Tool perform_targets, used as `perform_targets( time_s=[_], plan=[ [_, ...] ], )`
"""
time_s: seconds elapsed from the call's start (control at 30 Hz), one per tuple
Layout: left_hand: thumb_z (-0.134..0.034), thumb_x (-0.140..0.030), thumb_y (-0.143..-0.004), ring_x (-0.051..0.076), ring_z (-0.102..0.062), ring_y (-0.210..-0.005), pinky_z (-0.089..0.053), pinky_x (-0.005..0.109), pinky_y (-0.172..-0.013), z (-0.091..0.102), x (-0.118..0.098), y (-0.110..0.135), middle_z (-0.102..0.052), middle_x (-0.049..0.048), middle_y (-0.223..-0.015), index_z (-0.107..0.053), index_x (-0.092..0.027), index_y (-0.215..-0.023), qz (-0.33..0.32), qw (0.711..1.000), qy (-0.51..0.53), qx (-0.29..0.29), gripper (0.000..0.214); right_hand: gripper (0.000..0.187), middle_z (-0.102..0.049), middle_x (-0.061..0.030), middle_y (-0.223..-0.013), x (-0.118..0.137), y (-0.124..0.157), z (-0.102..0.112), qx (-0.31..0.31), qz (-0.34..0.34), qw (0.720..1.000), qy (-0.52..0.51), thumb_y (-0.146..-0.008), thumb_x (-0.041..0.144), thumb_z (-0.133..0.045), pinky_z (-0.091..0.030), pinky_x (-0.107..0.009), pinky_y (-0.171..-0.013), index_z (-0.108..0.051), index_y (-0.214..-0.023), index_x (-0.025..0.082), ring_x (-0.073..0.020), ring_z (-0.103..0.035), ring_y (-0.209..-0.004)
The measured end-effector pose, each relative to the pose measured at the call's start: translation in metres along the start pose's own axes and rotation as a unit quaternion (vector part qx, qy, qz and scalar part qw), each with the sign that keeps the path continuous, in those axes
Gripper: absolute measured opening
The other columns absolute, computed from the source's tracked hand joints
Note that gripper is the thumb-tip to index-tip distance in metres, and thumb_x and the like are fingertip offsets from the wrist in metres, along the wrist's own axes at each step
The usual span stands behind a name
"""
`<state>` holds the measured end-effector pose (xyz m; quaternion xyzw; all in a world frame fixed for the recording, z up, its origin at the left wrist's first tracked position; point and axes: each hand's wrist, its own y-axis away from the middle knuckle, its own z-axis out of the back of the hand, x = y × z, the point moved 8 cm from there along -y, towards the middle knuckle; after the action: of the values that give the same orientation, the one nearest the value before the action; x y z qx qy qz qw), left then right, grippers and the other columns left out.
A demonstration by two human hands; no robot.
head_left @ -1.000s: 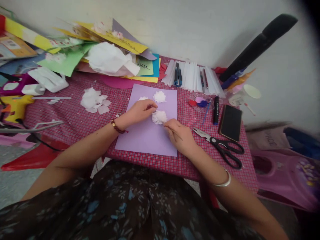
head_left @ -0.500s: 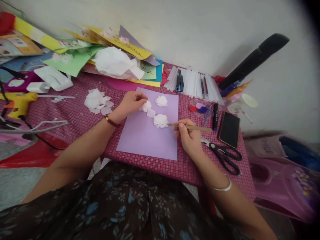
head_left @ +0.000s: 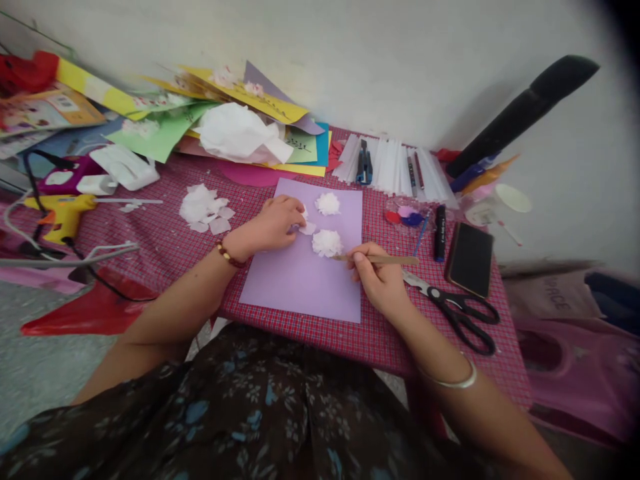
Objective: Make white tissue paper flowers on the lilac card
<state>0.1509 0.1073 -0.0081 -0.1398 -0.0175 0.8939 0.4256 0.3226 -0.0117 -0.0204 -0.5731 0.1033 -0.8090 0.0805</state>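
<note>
A lilac sheet of paper [head_left: 300,280] lies on the red checked tablecloth in front of me. Two white tissue flowers sit on it, one at the far edge [head_left: 328,203] and one nearer the middle [head_left: 327,243]. My left hand [head_left: 278,223] is closed over a third white tissue piece [head_left: 306,227], pressing it onto the sheet. My right hand [head_left: 376,273] pinches a thin wooden stick [head_left: 385,259], whose tip touches the middle flower.
Black scissors [head_left: 463,313], a dark phone [head_left: 469,259], a black marker [head_left: 440,223] and a paint palette [head_left: 404,216] lie to the right. White strips [head_left: 395,165] lie behind. Tissue scraps [head_left: 203,207], a yellow glue gun [head_left: 63,212] and coloured papers [head_left: 165,130] fill the left.
My left hand lifted a tissue piece, then lowered it back onto the sheet. My right hand drew back right and now holds the stick level, its tip at the middle flower.
</note>
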Motion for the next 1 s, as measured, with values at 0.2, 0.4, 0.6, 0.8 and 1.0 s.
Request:
perform_targets(
  time_s=[0.2, 0.4, 0.6, 0.8, 1.0],
  plan=[
    [-0.05, -0.013, -0.088, 0.032, -0.04, -0.137, -0.011, 0.059, -0.12, -0.004, -0.024, 0.0, -0.058, 0.0122, -0.137, -0.071, -0.016, -0.079, -0.024, 0.993, -0.105, -0.041, 0.024, 0.022, -0.06, -0.0014, -0.075, 0.003, 0.0, -0.003, 0.005, 0.01, 1.0, 0.022, -0.1, 0.036, -0.046, -0.044, -0.029, -0.056, -0.06, -0.091, 0.021, -0.0141, -0.054, -0.06],
    [-0.054, -0.017, -0.084, 0.027, -0.058, -0.11, -0.034, 0.047, -0.108, 0.013, -0.005, -0.005, -0.069, 0.0107, -0.108, -0.063, -0.017, -0.074, 0.071, 0.988, 0.041, -0.127, 0.014, 0.022, -0.059, -0.0021, -0.077, 0.006, 0.0, -0.007, 0.019, 0.023, 0.998, 0.056, -0.1, 0.033, -0.044, -0.044, -0.03, -0.062, -0.06, -0.092, 0.021, -0.0159, -0.057, -0.068],
    [-0.058, -0.022, -0.077, 0.013, -0.051, -0.068, -0.041, 0.027, -0.067, 0.025, 0.011, 0.003, -0.055, -0.0001, -0.067, -0.05, -0.017, -0.064, 0.165, 0.94, 0.234, -0.187, 0.015, 0.018, -0.063, -0.0035, -0.081, 0.007, -0.004, -0.008, 0.029, 0.046, 0.989, 0.138, -0.098, 0.026, -0.045, -0.045, -0.03, -0.067, -0.061, -0.095, 0.02, -0.0168, -0.059, -0.073],
    [-0.059, -0.018, -0.068, 0.008, -0.037, -0.056, -0.029, 0.023, -0.054, 0.007, 0.002, -0.001, -0.042, -0.0046, -0.058, -0.043, -0.018, -0.061, 0.148, 0.915, 0.342, -0.155, 0.018, 0.018, -0.063, -0.0027, -0.079, 0.007, -0.003, 0.0, -0.001, 0.046, 0.987, 0.155, -0.097, 0.025, -0.046, -0.044, -0.029, -0.066, -0.062, -0.092, 0.02, -0.0158, -0.058, -0.07],
    [-0.061, -0.021, -0.069, 0.008, -0.041, -0.058, -0.031, 0.022, -0.054, -0.005, 0.004, -0.005, -0.05, -0.0037, -0.065, -0.057, -0.017, -0.078, 0.119, 0.9, 0.394, -0.141, 0.011, 0.019, -0.062, -0.0013, -0.077, 0.005, -0.003, -0.004, 0.006, 0.04, 0.993, 0.109, -0.098, 0.028, -0.045, -0.043, -0.028, -0.061, -0.061, -0.092, 0.02, -0.0145, -0.056, -0.067]
  ],
)
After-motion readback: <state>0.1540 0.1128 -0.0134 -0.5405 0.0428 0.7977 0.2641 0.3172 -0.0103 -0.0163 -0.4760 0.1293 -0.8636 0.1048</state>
